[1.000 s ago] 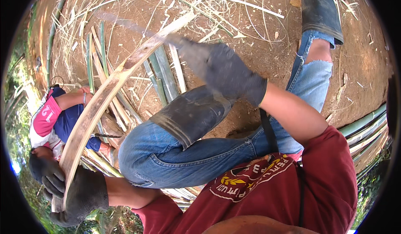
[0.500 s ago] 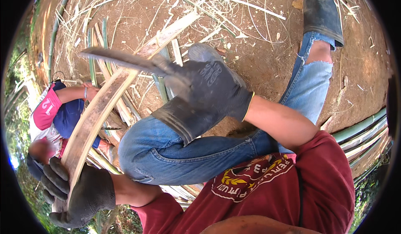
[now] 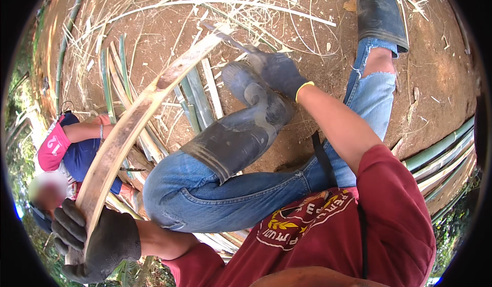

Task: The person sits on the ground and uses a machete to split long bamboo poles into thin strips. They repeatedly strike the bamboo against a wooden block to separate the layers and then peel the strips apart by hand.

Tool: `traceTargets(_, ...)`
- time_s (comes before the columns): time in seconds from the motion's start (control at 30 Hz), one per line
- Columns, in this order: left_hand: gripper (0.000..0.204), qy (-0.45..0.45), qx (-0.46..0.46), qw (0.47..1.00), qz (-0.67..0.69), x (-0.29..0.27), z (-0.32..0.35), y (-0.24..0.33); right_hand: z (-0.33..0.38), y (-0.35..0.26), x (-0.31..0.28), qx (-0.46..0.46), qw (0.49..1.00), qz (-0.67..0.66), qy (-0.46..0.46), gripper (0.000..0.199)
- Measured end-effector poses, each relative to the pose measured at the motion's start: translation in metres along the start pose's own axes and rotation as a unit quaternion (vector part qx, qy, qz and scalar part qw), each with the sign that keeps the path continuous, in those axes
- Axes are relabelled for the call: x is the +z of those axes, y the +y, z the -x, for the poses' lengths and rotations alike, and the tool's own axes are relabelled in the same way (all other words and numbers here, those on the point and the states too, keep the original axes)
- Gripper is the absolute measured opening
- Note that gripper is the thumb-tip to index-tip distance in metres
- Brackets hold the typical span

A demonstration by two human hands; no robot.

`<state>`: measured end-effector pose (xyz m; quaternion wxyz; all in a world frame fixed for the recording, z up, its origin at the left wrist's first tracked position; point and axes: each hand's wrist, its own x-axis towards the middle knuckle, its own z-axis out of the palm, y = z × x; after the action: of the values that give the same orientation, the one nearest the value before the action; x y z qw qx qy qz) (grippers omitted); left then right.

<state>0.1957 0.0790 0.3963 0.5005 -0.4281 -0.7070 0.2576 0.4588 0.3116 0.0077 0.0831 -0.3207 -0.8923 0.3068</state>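
Head view, both hands gloved and in sight. A split bamboo strip [image 3: 128, 125] runs diagonally, near end at lower left, far end up past the bent knee [image 3: 166, 184], over the littered ground [image 3: 318, 118]. Left hand [image 3: 102, 241] is closed on the near end: fingers curled over one edge, palm against the other. I judge that this hold steadies the piece and leaves its length clear. Whether the far end is propped on anything, I cannot tell. Right hand [image 3: 277, 72] makes a fist round the handle of a knife [image 3: 230, 38]; the blade lies at the far tip, contact unclear on my remote feed. The wide gap between hands probably keeps the holding fingers away from the edge.

Pose: right arm reaches forward from the shoulder, nearly straight, hand beside the toe of the boot [image 3: 233, 133] in this view. Left arm is low and out to the side, forearm passing below the knee. A co-worker [image 3: 77, 146] is visible beyond the strip.
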Motion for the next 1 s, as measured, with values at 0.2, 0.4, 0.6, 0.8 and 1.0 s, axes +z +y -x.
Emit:
traceTargets(0.2,0.034,-0.013,-0.031,0.993,0.11,0.012,-0.005,0.01,0.01,-0.16,-0.088,-0.133,0.927,-0.345,0.058,0.072)
traceTargets(0.4,0.035,-0.017,-0.112,0.95,0.29,0.006,-0.004,0.008,-0.003,-0.156,-0.07,-0.153,0.94,-0.305,-0.019,0.064)
traceTargets(0.6,0.037,0.066,-0.276,0.723,0.63,0.003,-0.008,0.018,-0.001,-0.111,0.002,-0.039,0.924,-0.379,0.048,0.053)
traceTargets(0.8,0.039,0.173,-0.376,0.534,0.737,-0.006,-0.017,0.028,0.003,-0.076,-0.009,-0.031,0.969,-0.227,0.095,0.045)
traceTargets(1.0,0.042,0.226,-0.445,0.463,0.733,-0.021,-0.037,0.065,0.001,-0.077,-0.047,0.124,0.949,-0.243,-0.161,0.051)
